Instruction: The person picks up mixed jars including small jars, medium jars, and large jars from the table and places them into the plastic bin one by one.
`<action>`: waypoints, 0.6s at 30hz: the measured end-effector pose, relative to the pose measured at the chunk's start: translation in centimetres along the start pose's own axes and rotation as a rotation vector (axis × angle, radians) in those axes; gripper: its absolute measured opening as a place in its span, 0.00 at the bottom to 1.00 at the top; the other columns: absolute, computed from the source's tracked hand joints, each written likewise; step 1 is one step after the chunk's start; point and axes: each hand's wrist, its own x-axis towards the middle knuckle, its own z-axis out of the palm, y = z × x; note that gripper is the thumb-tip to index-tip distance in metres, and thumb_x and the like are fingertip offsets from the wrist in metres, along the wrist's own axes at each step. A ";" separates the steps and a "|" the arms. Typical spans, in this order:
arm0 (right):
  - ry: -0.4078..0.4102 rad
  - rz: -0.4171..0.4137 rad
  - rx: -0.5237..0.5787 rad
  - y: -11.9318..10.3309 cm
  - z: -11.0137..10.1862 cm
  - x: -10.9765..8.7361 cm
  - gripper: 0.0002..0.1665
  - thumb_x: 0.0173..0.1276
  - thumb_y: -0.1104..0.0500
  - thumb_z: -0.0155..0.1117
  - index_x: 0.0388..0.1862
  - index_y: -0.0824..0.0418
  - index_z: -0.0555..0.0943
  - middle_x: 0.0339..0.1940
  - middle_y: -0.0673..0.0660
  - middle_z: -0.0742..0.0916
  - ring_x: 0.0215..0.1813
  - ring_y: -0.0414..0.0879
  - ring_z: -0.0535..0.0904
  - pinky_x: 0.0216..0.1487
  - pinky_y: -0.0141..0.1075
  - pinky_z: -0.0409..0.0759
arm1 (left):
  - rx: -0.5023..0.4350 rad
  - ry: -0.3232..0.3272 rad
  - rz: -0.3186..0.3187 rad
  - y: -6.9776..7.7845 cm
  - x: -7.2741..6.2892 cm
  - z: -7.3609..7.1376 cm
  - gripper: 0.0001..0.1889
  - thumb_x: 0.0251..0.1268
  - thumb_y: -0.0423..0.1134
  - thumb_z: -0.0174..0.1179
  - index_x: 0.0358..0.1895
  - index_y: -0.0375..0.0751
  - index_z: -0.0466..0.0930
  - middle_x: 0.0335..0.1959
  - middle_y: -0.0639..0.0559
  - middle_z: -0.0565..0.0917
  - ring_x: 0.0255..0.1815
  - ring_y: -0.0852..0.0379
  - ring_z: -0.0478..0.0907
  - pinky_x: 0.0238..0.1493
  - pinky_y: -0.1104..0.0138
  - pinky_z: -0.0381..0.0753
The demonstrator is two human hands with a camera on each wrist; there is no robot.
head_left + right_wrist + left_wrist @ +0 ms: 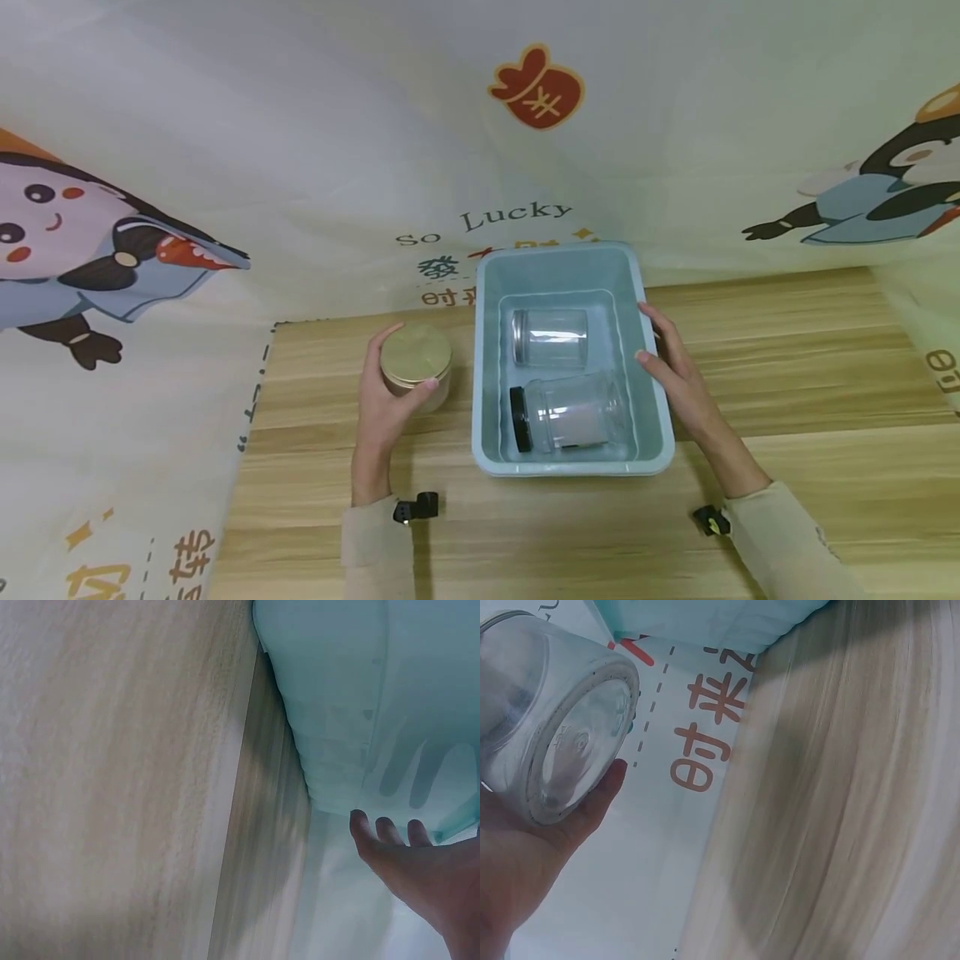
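Observation:
My left hand [386, 408] grips a clear jar with a gold lid [417, 354], thumb on its near side and fingers around the far side. In the left wrist view the round bottom of this jar [583, 746] shows, raised off the wooden tabletop. My right hand [675, 375] touches the right rim of a light blue plastic bin [573, 468], thumb and index fingertip at the edge. Its other fingers [390, 832] extend beside the bin's outer wall. Inside the bin lie a clear jar with a silver lid [555, 337] and a larger clear jar with a black lid [573, 412], both on their sides.
The bin stands on a wood-grain table [810, 358], close to its back edge. Behind and to the left hangs a pale printed cloth [337, 167] with cartoon figures and lettering. Each wrist wears a small black camera.

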 end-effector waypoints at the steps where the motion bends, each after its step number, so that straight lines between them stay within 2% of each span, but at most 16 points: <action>1: 0.002 0.000 -0.003 0.0 0.0 0.0 0.34 0.79 0.60 0.46 0.81 0.47 0.54 0.77 0.61 0.61 0.68 0.57 0.62 0.50 0.31 0.76 | 0.007 -0.006 -0.004 0.6 0.0 0.1 0.44 0.45 0.25 0.72 0.71 0.37 0.63 0.65 0.42 0.71 0.62 0.49 0.70 0.61 0.53 0.70; 5: 0.001 -0.009 -0.004 0.1 0.2 -0.1 0.34 0.79 0.60 0.46 0.80 0.47 0.54 0.76 0.62 0.62 0.68 0.55 0.63 0.51 0.31 0.76 | 0.034 -0.011 -0.001 0.9 0.1 0.0 0.46 0.44 0.26 0.73 0.71 0.36 0.63 0.65 0.40 0.71 0.62 0.47 0.70 0.61 0.50 0.69; 8: 0.000 -0.018 -0.018 0.1 0.0 0.0 0.34 0.79 0.60 0.46 0.80 0.47 0.54 0.75 0.61 0.63 0.67 0.53 0.64 0.50 0.31 0.76 | 0.038 -0.014 0.029 -0.3 0.4 -0.1 0.47 0.43 0.28 0.75 0.72 0.41 0.64 0.65 0.44 0.71 0.63 0.47 0.70 0.62 0.49 0.69; 11: 0.002 -0.025 -0.033 -0.1 -0.3 0.1 0.34 0.79 0.60 0.46 0.80 0.47 0.54 0.75 0.61 0.63 0.67 0.52 0.64 0.50 0.30 0.77 | 0.038 -0.013 0.053 -0.2 0.8 0.0 0.47 0.41 0.29 0.77 0.71 0.42 0.66 0.65 0.47 0.73 0.63 0.48 0.70 0.62 0.48 0.69; 15: 0.001 -0.028 -0.025 0.1 -0.3 0.1 0.34 0.79 0.60 0.46 0.80 0.48 0.54 0.75 0.62 0.63 0.66 0.51 0.65 0.49 0.31 0.77 | 0.053 -0.016 0.065 0.7 0.9 0.1 0.48 0.39 0.28 0.77 0.70 0.38 0.66 0.65 0.43 0.73 0.62 0.45 0.70 0.62 0.46 0.68; 18: -0.003 -0.032 -0.011 0.2 -0.2 0.1 0.34 0.79 0.61 0.45 0.80 0.49 0.54 0.74 0.62 0.63 0.66 0.51 0.65 0.49 0.31 0.78 | 0.084 -0.027 0.083 2.3 0.7 0.3 0.47 0.38 0.27 0.76 0.69 0.34 0.66 0.64 0.37 0.73 0.62 0.43 0.70 0.62 0.45 0.68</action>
